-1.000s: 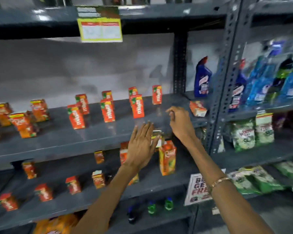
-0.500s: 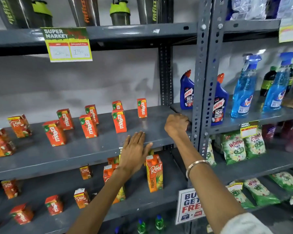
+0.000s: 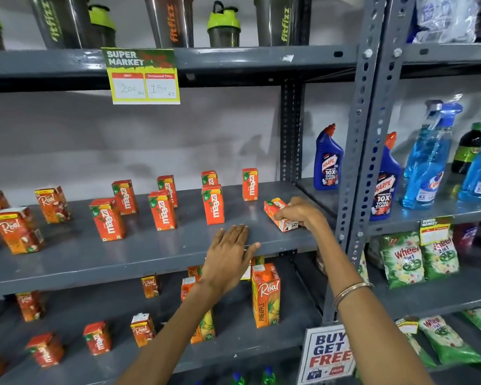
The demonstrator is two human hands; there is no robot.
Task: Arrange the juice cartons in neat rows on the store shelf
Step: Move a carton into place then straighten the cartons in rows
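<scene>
Two Real cartons stand at the left of the grey middle shelf, and to their right six upright Maaza cartons form two loose rows running from near to far. Near the shelf's front edge the left hand lies flat and released, palm down, fingers spread, holding nothing. Farther right, the right hand is clenched around a tilted Maaza carton lying on its side at the shelf's right end, just left of the slotted upright post and the blue Harpic bottles.
</scene>
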